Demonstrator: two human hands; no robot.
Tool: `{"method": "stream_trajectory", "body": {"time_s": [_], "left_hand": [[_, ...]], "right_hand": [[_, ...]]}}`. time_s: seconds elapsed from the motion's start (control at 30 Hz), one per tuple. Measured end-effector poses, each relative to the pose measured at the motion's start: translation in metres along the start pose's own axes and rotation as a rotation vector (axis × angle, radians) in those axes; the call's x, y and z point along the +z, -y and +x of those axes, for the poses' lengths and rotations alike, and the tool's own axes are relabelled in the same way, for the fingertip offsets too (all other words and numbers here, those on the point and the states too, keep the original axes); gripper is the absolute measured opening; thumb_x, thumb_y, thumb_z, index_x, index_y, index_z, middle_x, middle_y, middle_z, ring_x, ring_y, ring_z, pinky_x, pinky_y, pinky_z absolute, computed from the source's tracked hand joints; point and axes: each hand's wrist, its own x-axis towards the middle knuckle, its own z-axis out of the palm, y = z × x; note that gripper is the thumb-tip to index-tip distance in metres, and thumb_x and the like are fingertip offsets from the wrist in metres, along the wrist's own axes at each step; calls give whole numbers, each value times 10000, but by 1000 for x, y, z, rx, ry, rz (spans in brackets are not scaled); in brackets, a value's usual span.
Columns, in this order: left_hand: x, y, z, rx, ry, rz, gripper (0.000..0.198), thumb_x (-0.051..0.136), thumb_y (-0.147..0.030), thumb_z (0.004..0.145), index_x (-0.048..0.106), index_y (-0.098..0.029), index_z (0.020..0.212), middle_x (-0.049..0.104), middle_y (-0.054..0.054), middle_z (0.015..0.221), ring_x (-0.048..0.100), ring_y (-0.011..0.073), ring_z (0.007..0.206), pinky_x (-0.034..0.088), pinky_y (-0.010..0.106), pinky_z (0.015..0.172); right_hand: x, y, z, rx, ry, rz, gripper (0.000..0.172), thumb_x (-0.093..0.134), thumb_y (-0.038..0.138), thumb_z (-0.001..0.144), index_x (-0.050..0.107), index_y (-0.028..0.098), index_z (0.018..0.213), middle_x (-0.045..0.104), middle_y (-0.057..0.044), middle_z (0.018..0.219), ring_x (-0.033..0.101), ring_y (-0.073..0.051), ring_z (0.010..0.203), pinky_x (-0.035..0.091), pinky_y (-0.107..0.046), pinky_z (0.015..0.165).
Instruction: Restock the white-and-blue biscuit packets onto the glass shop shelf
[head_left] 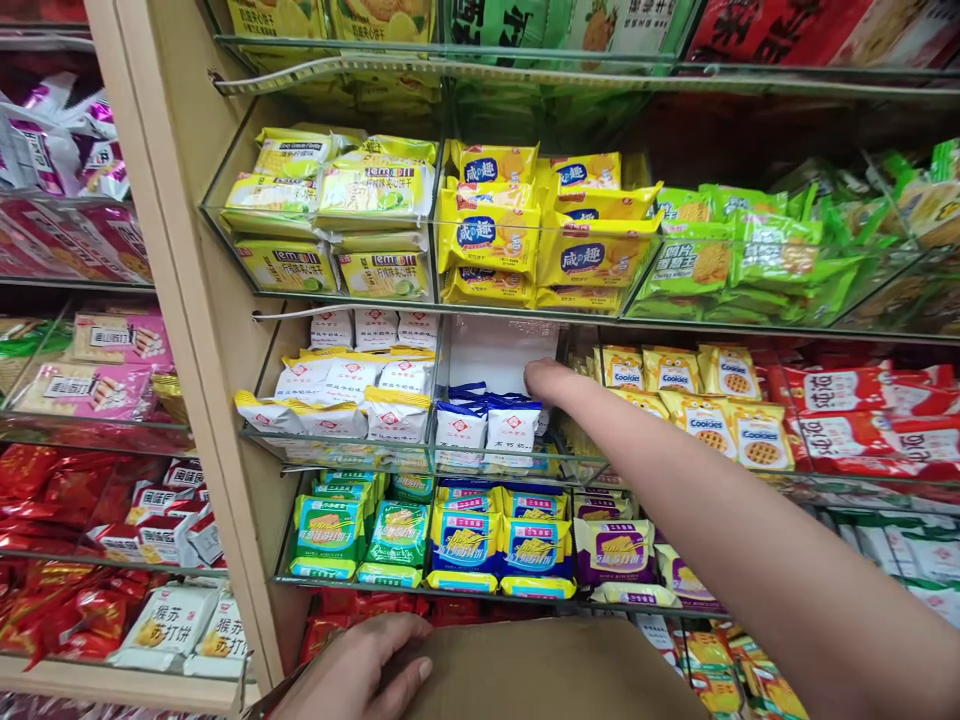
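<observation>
At the bottom, my left hand [367, 665] is closed over the left edge of a brown cardboard box [540, 670], thumb and finger on its cardboard. My right hand [546, 382] reaches from the right into a clear shelf compartment, its fingers mostly hidden, so I cannot tell whether it holds anything. Just below and left of it stand white packets with blue edges [513, 432]. Behind them is a pale, whitish panel or sheet [484, 355]. White packets with yellow edges [352, 385] fill the compartment to the left.
Yellow cookie packets [705, 420] lie right of my arm. Yellow biscuit packs [487, 225] sit on the shelf above, green and blue cracker packs [465, 540] below. A clear shelf front [337, 452] borders the compartments. A wooden upright [187, 300] stands left.
</observation>
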Motion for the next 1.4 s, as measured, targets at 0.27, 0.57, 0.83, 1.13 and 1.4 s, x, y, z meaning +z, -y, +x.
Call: {"method": "stream_trajectory", "body": {"time_s": [0.27,0.57,0.83,1.13,1.4], "left_hand": [[3,2,-2,0,1,33,280,424,-435,828,564,-336,1050,636,-32,1044,578,176,967,447,257,839],[2,-2,-1,14,-14,46,260,429,-413,831,569,-331,1035,644,-41,1024,589,165,945,458,245,825],[3,-3,-2,17,-25,63,270,428,-416,828,571,-317,1034,647,-34,1027,594,173,944,466,253,820],[3,-3,-3,22,-22,73,254,416,-392,840,567,-323,1031,640,-37,1039,590,170,955,469,266,824],[-26,-33,13,515,-395,37,246,438,-149,842,531,-250,1046,632,13,1030,568,140,963,455,238,834]], "right_hand": [[-36,4,-49,-125,-113,24,231,446,260,849,629,119,855,649,-89,886,582,-190,885,433,-312,748],[-33,10,-86,-315,34,183,314,590,415,698,653,173,890,670,-55,847,582,-187,770,405,-251,604],[-53,6,-90,-323,22,130,281,595,428,679,629,197,838,653,-34,828,579,-188,750,387,-253,566],[-63,13,-81,4,30,-297,270,598,268,699,642,109,912,649,-176,923,608,-283,828,408,-302,544],[-61,11,-80,-55,47,-254,335,617,325,681,622,128,951,650,-135,973,601,-258,880,434,-284,601]]}}
